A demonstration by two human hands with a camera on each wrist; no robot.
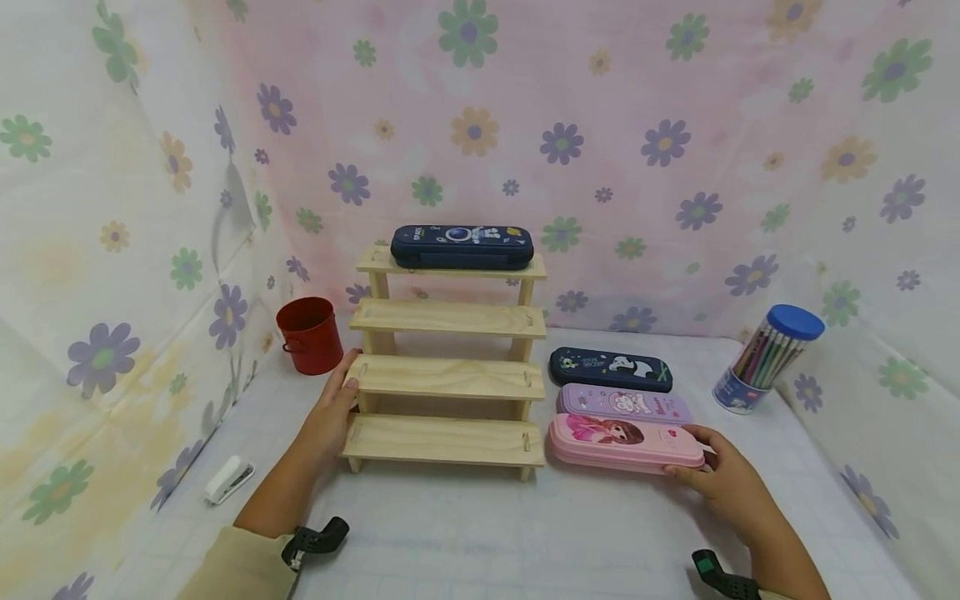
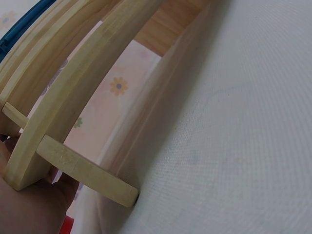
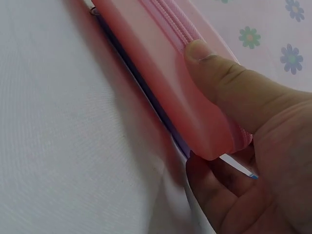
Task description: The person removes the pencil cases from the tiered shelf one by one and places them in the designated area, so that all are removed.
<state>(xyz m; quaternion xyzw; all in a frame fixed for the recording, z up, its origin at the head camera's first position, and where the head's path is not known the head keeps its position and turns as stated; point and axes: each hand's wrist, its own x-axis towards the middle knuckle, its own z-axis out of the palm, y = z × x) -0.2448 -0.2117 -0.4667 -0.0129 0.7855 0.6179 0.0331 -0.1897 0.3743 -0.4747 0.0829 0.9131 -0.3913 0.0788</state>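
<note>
A stepped wooden shelf (image 1: 444, 379) stands in the middle of the head view. My left hand (image 1: 330, 412) grips its left edge, and in the left wrist view the fingers (image 2: 66, 187) wrap behind a board's end. On the top step lies a dark blue pencil case (image 1: 462, 248) with an astronaut print. My right hand (image 1: 723, 479) pinches the right end of a pink pencil case (image 1: 622, 443), thumb on its zip side in the right wrist view. The pink case overlaps the front of a purple pencil case (image 1: 600, 400). Behind these lies a dark panda pencil case (image 1: 611, 369).
At the shelf's left stands a red bucket (image 1: 311, 337). Nearer the front left lies a white stapler (image 1: 229, 480). A tub of pencils (image 1: 768, 358) with a blue lid leans at the right. Flowered cloth (image 1: 465, 83) encloses the white table surface (image 1: 480, 533) on three sides.
</note>
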